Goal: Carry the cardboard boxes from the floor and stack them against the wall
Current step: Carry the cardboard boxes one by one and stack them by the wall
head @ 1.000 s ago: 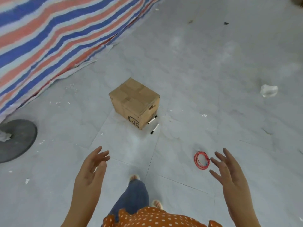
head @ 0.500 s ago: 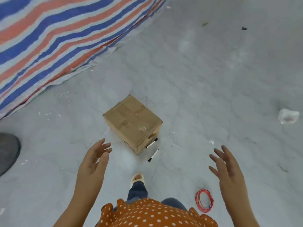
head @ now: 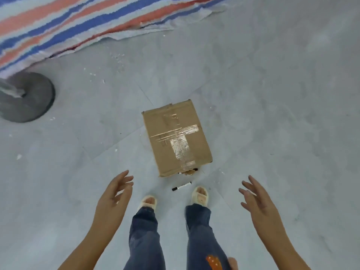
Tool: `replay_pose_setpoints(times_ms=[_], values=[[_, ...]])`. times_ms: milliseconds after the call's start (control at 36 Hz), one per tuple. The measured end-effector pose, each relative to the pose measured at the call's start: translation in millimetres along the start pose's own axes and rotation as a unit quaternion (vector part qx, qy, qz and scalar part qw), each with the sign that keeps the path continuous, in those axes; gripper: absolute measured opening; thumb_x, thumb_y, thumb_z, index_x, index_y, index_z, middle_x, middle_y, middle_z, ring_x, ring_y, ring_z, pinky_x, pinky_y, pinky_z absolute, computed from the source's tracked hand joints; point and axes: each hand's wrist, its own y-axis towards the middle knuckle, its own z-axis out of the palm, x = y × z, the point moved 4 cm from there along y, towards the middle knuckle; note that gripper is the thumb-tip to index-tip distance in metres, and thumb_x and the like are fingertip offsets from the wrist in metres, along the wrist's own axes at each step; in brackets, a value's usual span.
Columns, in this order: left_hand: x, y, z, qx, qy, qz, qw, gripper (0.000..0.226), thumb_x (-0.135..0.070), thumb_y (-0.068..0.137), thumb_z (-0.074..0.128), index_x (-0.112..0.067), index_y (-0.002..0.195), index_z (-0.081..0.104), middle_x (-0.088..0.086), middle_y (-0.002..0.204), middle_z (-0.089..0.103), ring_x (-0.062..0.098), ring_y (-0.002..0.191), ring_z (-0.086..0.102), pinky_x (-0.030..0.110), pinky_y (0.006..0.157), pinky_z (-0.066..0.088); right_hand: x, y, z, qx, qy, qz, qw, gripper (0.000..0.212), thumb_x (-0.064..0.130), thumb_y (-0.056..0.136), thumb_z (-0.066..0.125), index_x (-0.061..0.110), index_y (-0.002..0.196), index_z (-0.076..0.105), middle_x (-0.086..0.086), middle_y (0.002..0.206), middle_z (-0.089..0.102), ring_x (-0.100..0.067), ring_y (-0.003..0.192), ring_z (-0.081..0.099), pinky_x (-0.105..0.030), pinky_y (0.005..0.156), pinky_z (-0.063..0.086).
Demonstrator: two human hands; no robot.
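A brown cardboard box (head: 176, 138) crossed with glossy clear tape is seen on pale grey floor tiles (head: 272, 94). A tarp (head: 68, 22) is striped blue, orange-red and white. Dark blue jeans (head: 146, 236) (one orange patch) and cream sandals (head: 199, 196) are worn.

Bare storage space: grey tiled floor (head: 272, 94), striped tarpaulin (head: 68, 22).

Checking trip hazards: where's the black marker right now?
Head view, lower centre: the marker lies on the floor between the cardboard box and the person's right foot.
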Motion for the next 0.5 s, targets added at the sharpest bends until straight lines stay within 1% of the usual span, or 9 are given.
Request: replay_pose_setpoints(times_ms=[56,139,222,278,361,417,444,472,500], values=[[15.9,19.7,30.1,0.003,0.005,-0.042,0.999,0.031,-0.018,0.097,0.050,-0.026,0.127,0.052,-0.007,0.117,0.062,0.014,0.110,0.058,0.021,0.089,0.041,-9.2,45.3,-1.1,0.035,-0.028,0.001,0.999,0.041,0.044,0.086,0.045,0.042,0.127,0.039,0.006,0.136,0.051,-0.018,0.123,0.052,-0.047,0.106,0.042],[46.2,57.0,75.2,0.000,0.006,-0.092,0.996,0.030,-0.014,0.096,0.052,-0.027,0.123,0.052,-0.001,0.116,0.062,0.015,0.105,0.057,0.027,0.094,0.042,-33.9,117.4,5.1,0.068,-0.058,0.009,0.996,0.034,0.029,0.095,0.050,0.040,0.127,0.043,0.007,0.132,0.054,-0.016,0.120,0.054,-0.044,0.106,0.043],[92.1,105.2,118.5,-0.012,0.007,-0.137,0.990,0.034,-0.015,0.096,0.052,-0.021,0.130,0.051,0.000,0.115,0.060,0.014,0.102,0.054,0.022,0.086,0.039,-66.3,186.9,27.3,0.101,-0.082,0.031,0.991,0.033,0.030,0.096,0.051,0.039,0.127,0.044,0.008,0.132,0.055,-0.014,0.120,0.053,-0.041,0.106,0.042],[128.6,137.8,144.2,-0.018,0.000,-0.176,0.984,0.038,-0.020,0.097,0.052,-0.020,0.134,0.048,0.000,0.117,0.058,0.016,0.107,0.054,0.023,0.084,0.035,-90.2,229.3,48.4,0.117,-0.106,0.038,0.987,0.037,0.032,0.096,0.049,0.037,0.132,0.042,0.005,0.137,0.051,-0.013,0.120,0.051,-0.033,0.102,0.042],[184.6,181.7,181.5,-0.020,-0.034,-0.244,0.969,0.048,-0.030,0.097,0.051,-0.019,0.143,0.038,0.002,0.131,0.052,0.022,0.122,0.049,0.029,0.093,0.037,-129.2,289.2,81.7,0.112,-0.136,0.040,0.984,0.051,0.030,0.098,0.048,0.030,0.146,0.030,0.004,0.144,0.043,-0.010,0.118,0.047,-0.022,0.088,0.035],[218.4,205.9,206.2,-0.005,-0.049,-0.267,0.962,0.057,-0.036,0.097,0.051,-0.019,0.148,0.030,0.002,0.145,0.043,0.021,0.132,0.042,0.030,0.101,0.033,-157.5,325.1,102.6,0.102,-0.127,0.048,0.986,0.057,0.030,0.098,0.048,0.029,0.150,0.023,0.003,0.148,0.037,-0.011,0.126,0.043,-0.022,0.090,0.032],[233.4,215.3,217.8,0.006,-0.055,-0.274,0.960,0.060,-0.038,0.096,0.051,-0.020,0.149,0.029,0.000,0.147,0.041,0.020,0.134,0.041,0.030,0.103,0.032,-172.7,340.9,113.4,0.101,-0.119,0.055,0.986,0.059,0.031,0.098,0.048,0.029,0.150,0.021,0.002,0.150,0.036,-0.013,0.131,0.040,-0.023,0.092,0.031],[247.2,222.8,228.9,0.017,-0.067,-0.275,0.959,0.058,-0.039,0.096,0.051,-0.021,0.148,0.031,-0.002,0.145,0.043,0.018,0.131,0.044,0.029,0.103,0.033,-188.3,354.3,124.5,0.104,-0.110,0.065,0.986,0.060,0.032,0.098,0.047,0.029,0.151,0.019,0.003,0.151,0.034,-0.013,0.133,0.038,-0.023,0.094,0.031],[258.6,228.8,239.0,0.025,-0.084,-0.268,0.960,0.053,-0.038,0.096,0.051,-0.021,0.144,0.036,-0.003,0.140,0.048,0.014,0.123,0.050,0.028,0.100,0.037,-202.9,364.9,135.5,0.112,-0.096,0.075,0.986,0.060,0.034,0.098,0.047,0.029,0.151,0.018,0.004,0.151,0.034,-0.012,0.133,0.039,-0.024,0.096,0.032]])
